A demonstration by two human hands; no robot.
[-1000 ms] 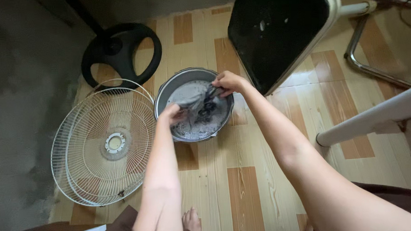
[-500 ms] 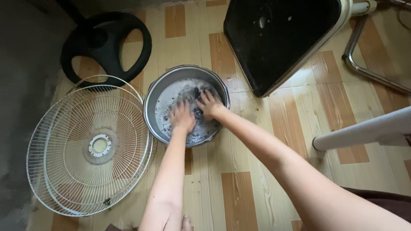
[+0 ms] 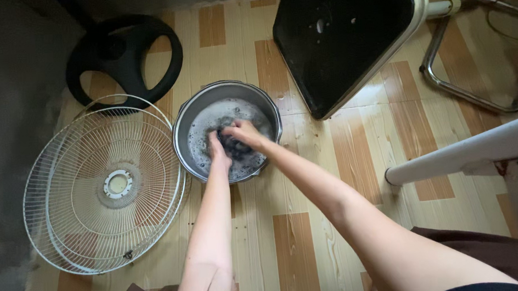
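On the floor, centre: a round metal pot [image 3: 185, 122] stands upright on the wood-patterned floor [image 3: 308, 241].
Pot contents: grey, soapy water with foam, plus 1 dark wet cloth [image 3: 235, 146] bunched near the middle.
Left hand [image 3: 218, 151]: inside the pot, fingers curled shut against the near-left side of the cloth.
Right hand [image 3: 242, 133]: inside the pot, fingers closed over the top of the cloth, gripping it.
Cloth position: pressed between the 2 hands, partly in the water; its full outline cannot be told.
Left of pot: 2 white wire fan guards [image 3: 102, 185] lie stacked flat, their rim touching or just beside the pot wall; which, I cannot tell.
Behind guards: 1 black round fan base [image 3: 152, 57], near the pot's far-left edge.
Right of pot: 1 dark flat panel with a pale rim [image 3: 341, 39], tilted, close to the pot but apart from it.
Far right: a white tube [image 3: 460, 153] and a bent metal frame [image 3: 469, 86], well apart from the pot.
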